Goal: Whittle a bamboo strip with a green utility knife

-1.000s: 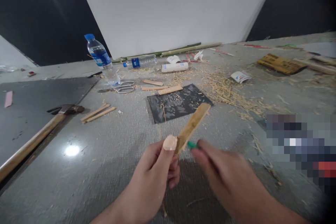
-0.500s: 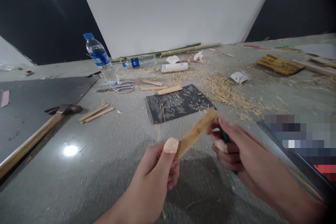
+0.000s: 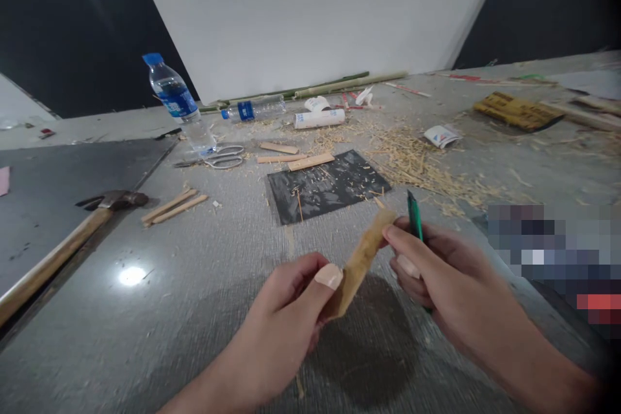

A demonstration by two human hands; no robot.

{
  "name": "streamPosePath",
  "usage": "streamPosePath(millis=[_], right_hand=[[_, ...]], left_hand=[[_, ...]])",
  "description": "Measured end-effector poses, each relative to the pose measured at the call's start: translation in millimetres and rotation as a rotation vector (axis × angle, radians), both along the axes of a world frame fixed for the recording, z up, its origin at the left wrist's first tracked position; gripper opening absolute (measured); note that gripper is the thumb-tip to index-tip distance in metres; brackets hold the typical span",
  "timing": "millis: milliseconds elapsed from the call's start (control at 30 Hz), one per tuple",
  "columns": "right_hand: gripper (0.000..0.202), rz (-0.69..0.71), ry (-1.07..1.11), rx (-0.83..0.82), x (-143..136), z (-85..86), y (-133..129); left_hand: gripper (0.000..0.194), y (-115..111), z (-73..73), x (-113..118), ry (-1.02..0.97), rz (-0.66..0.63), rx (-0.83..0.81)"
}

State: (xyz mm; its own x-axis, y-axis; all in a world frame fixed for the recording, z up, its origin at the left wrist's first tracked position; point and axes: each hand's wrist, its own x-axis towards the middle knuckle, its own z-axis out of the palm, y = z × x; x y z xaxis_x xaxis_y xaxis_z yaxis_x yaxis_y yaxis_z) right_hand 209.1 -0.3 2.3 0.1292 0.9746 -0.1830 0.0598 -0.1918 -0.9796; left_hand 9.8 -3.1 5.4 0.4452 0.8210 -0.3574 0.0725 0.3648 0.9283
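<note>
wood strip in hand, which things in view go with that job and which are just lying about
Likely in use:
wood strip, held by left hand, touched by right hand
green tool, in right hand

Likely just lying about:
hammer
scissors
upright bottle
lying bottle

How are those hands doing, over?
Left hand gripping wood strip by near end. Right hand at strip's far end, holding green tool. Black sheet and shavings beyond.

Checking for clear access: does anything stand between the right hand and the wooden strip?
Nothing visible does: the thumb of the right hand lies against the wooden strip near its far end. The green cutter it holds is to the right.
</note>
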Motion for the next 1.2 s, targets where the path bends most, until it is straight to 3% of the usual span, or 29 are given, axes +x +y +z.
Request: streamPosePath(millis=[233, 633, 800, 1000, 1100, 1200], right_hand=[[0.043, 0.052, -0.032, 0.003, -4.1, 2.4, -1.8], [0.04, 0.05, -0.047, 0.002, -8.2, 7.8, -0.9], [0.039, 0.014, 0.014, 0.009, -8.4, 5.5, -0.7], [0.04, 0.01, -0.037, 0.033, -7.2, 5.0, -1.2], [0.038, 0.051, -0.194, 0.178, -9.9, 1.8, -9.7], [0.022, 0.197, -0.458, 0.387, -15.7, -3.9, -21.9]], left_hand=[[0.042, 1.3, -1.1, 3.3, -0.005, 0.018, -0.091], [0.055, -3.9, -9.4, 0.5, 0.247, 0.058, 0.175], [0.054, -7.1, -13.6, 0.9, 0.244, 0.12, 0.221], [0.053, -3.8, -13.4, 1.4, 0.031, 0.136, 0.092], [0.054, 0.1, -7.6, 3.0, -0.154, 0.21, -0.071], [0.053, 2.7, -2.9, 3.9, -0.27, 0.272, -0.206]])
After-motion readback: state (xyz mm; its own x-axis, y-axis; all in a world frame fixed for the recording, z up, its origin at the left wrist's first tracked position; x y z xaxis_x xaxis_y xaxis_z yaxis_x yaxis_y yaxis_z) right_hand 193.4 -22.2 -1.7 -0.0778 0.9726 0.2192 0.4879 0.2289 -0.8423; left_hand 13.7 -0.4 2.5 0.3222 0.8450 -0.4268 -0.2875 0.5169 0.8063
